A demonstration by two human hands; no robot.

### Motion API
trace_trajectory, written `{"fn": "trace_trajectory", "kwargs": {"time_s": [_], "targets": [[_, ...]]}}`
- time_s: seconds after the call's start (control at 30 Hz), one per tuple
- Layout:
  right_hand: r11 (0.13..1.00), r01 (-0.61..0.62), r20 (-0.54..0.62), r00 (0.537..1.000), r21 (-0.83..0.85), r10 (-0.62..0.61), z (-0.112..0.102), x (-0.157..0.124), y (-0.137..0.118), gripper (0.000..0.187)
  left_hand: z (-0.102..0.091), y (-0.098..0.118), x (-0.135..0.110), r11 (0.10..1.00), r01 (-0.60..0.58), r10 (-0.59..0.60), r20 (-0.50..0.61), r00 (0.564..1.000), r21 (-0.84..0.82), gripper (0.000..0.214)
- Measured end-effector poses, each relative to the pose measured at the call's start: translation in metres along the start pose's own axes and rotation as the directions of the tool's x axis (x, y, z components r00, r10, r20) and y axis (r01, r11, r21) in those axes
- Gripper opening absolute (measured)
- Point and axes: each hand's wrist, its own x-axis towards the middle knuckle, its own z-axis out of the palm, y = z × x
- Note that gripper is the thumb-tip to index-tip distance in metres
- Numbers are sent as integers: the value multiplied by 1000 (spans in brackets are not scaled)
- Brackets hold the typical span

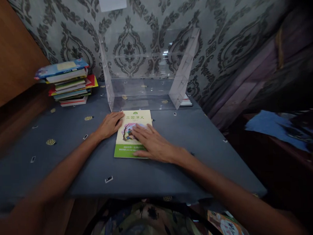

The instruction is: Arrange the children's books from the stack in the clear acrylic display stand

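Observation:
A thin green and yellow book (136,119) lies flat on the dark blue cloth of the table (70,158), just in front of a clear acrylic stand (144,70). My right hand (153,143) rests flat on the cover, fingers stretched out and apart. My left hand (110,124) touches the book's left edge near its top corner, fingers curled loosely against it. Nothing is lifted off the table.
A stack of several colourful books (68,83) stands at the back left by a wooden panel (10,50). Patterned wallpaper is behind the stand. To the right, past the table edge, a dark shelf carries blue papers (272,127).

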Motion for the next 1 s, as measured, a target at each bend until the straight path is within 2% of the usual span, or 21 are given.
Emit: {"fn": "trace_trajectory", "kwargs": {"time_s": [0.1, 0.2, 0.33, 0.5, 0.57, 0.7, 0.9, 1.0], "targets": [[993, 121, 34, 992, -6, -120, 2, 26, -19, 80, 1, -1, 0, 1000, -15, 15, -11, 1000, -25, 41], [979, 202, 24, 979, -31, -201, 12, 40, -35, 78, 2, -3, 0, 999, -26, 25, -24, 999, -45, 41], [963, 268, 14, 963, -23, -268, 22, 34, -49, 75, 1, -2, -1, 999, -22, 22, -11, 1000, -37, 40], [954, 296, 15, 955, 57, -297, 19, 25, -51, 73, 0, 0, -1, 999, -4, 4, 0, 1000, -36, 40], [956, 265, 20, 963, 129, -269, 15, 23, -48, 75, 1, 0, -1, 999, 1, -1, 2, 1000, -34, 40], [963, 131, 11, 991, 237, -137, 8, 20, -36, 74, 1, 1, -1, 1000, -7, 7, -1, 1000, -24, 40], [992, -33, -21, 999, 118, 36, 12, 27, -5, 73, 0, 3, -2, 999, -4, 4, 4, 1000, -36, 40], [992, -103, -72, 992, 70, 108, 15, 36, 16, 72, -1, 2, -1, 999, -2, 2, -2, 1000, -44, 40]]}}
